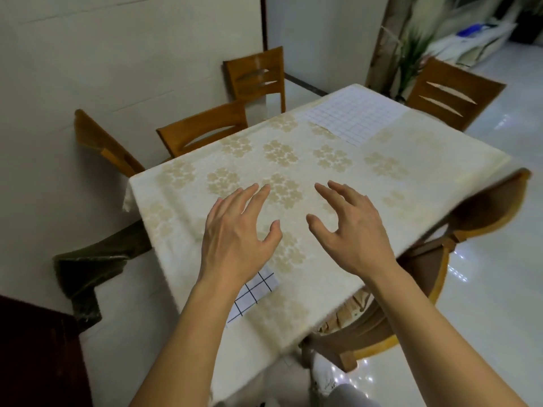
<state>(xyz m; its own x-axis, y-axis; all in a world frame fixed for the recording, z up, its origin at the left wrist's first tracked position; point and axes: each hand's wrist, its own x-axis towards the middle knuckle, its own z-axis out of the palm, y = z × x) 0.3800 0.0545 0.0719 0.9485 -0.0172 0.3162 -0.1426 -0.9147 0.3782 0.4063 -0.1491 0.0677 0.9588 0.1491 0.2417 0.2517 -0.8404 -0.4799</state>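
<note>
— Left forearm [188, 333] crosses the small gridded sheet [258, 284]. Is that side nearer?
— Yes. The sheet lies flat on the counter [323, 277] by its near-left edge, under the wrist of the left hand [235, 230], so back toward the person from those fingers.
— Its long axis?
— Mostly hidden. The visible strip runs near-left to far-right, pointing toward the counter's middle.
— And the fingers?
— Spread, lightly curved, palms down, holding nothing. The right hand [352, 227] is well apart from the sheet.
</note>
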